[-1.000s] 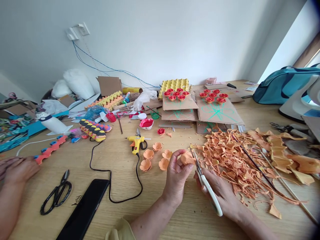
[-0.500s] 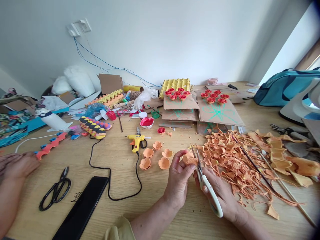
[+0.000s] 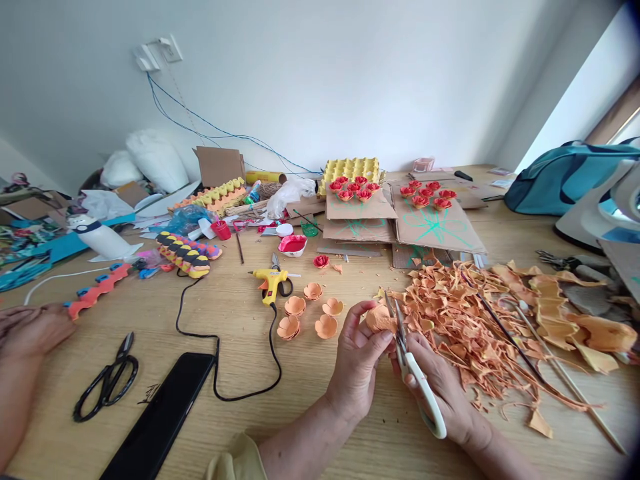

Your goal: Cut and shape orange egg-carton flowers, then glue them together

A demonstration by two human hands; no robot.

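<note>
Between the thumb and fingers of my left hand [image 3: 357,360] is an orange egg-carton cup [image 3: 381,319], held up over the table. My right hand [image 3: 440,380] is closed round the white-handled scissors [image 3: 423,393]. Their blades [image 3: 399,320] are slightly apart at the cup's right edge; whether they bite into it I cannot tell. Just left of my hands, several trimmed orange petal cups [image 3: 326,327] lie in a cluster, some stacked. A big heap of orange carton scraps [image 3: 460,320] spreads out to the right of the scissors.
A yellow glue gun [image 3: 270,283] with a black cord, a phone [image 3: 160,413] and black scissors [image 3: 107,380] lie to the left. Red paper roses [image 3: 357,188] stand on cardboard [image 3: 435,230] behind. Another person's hands [image 3: 35,327] rest at far left beside a painted carton strip [image 3: 100,290].
The view has shifted very slightly. My hands, the cup and the scissors keep nearly the same pose, with the blades a little farther apart.
</note>
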